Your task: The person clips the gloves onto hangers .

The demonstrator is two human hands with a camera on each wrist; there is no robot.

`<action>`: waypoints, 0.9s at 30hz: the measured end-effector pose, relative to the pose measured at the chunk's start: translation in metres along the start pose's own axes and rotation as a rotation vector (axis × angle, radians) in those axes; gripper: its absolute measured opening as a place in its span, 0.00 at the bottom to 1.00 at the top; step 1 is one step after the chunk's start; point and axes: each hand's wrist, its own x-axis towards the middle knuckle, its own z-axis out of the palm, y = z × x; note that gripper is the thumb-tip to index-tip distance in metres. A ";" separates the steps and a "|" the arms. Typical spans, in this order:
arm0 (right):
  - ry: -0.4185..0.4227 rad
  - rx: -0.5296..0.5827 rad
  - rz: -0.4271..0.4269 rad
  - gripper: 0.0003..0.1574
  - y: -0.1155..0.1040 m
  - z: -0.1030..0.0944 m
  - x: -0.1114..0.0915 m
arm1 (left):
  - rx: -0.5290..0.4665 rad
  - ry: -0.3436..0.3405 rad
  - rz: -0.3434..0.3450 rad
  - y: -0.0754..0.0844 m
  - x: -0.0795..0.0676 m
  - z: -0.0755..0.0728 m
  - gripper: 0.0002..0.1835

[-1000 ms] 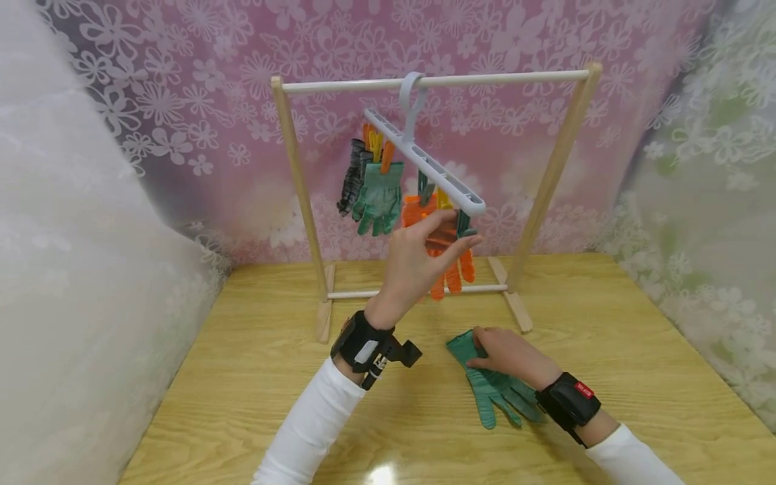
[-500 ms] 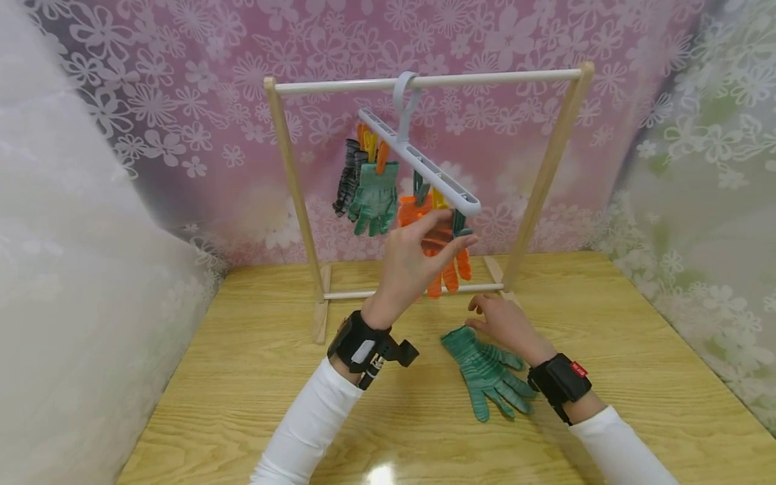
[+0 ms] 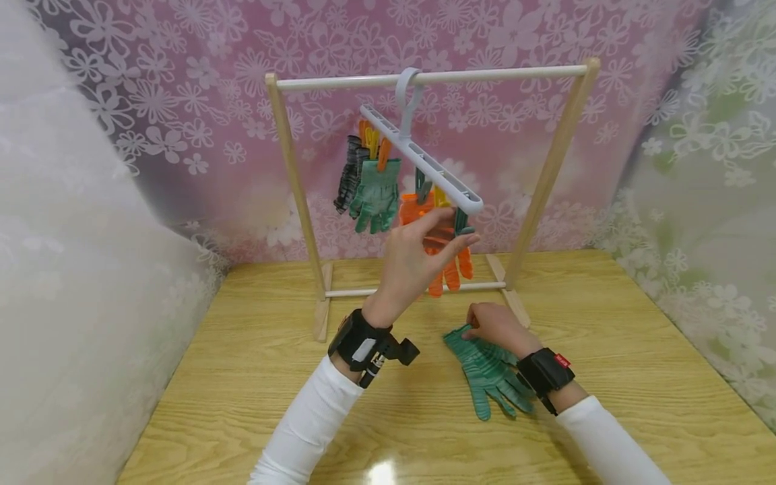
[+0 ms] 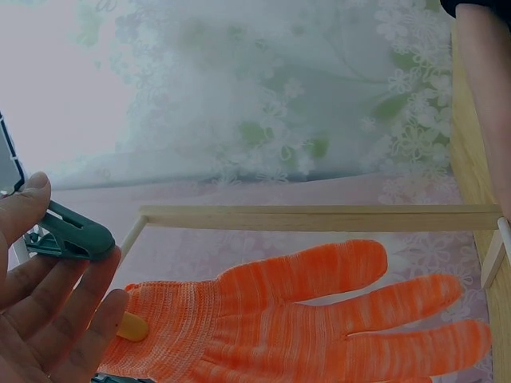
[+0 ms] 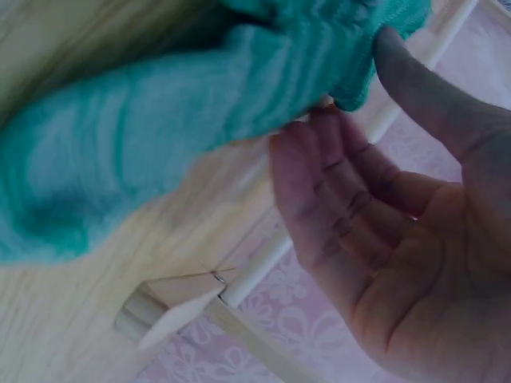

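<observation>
My left hand (image 3: pixel 413 259) pinches the dark green clothespin (image 3: pixel 461 222) at the near end of the grey clip hanger (image 3: pixel 433 168). In the left wrist view the thumb lies on one side of that clothespin and fingers on the other. Close behind this hand hangs an orange glove (image 4: pixel 343 315), its cuff held by a yellow clip (image 4: pixel 132 327). Low over the table, my right hand (image 3: pixel 498 327) grips the cuff of a green glove (image 3: pixel 488 374), whose fingers point toward me. The right wrist view shows the thumb on the knit cuff; part of the glove lies under the hand.
A wooden rack (image 3: pixel 554 168) with a white top rail (image 3: pixel 497 76) carries the hanger. At the hanger's far end, another green glove (image 3: pixel 376 195) and a dark grey glove (image 3: pixel 348 178) hang from orange and yellow clips. Flowered cloth (image 3: pixel 242 155) surrounds the wooden table (image 3: pixel 254 404).
My right hand let go of the green glove's cuff, lifted slightly above it, then came back down and grips it again. My left hand stays at the clothespin.
</observation>
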 end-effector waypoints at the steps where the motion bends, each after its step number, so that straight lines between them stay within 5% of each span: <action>1: -0.004 0.002 0.002 0.19 0.000 0.000 0.001 | 0.000 0.000 0.000 0.000 0.000 0.000 0.20; 10: 0.005 0.036 -0.020 0.17 0.000 0.000 0.008 | -0.003 -0.002 -0.010 0.001 0.000 0.000 0.20; 18: 0.192 0.142 -0.108 0.16 -0.002 0.001 0.011 | 0.008 -0.014 -0.031 0.003 0.001 -0.001 0.21; 27: 0.312 0.223 -0.223 0.12 -0.011 -0.003 0.009 | 0.005 -0.014 -0.050 0.002 0.000 0.000 0.21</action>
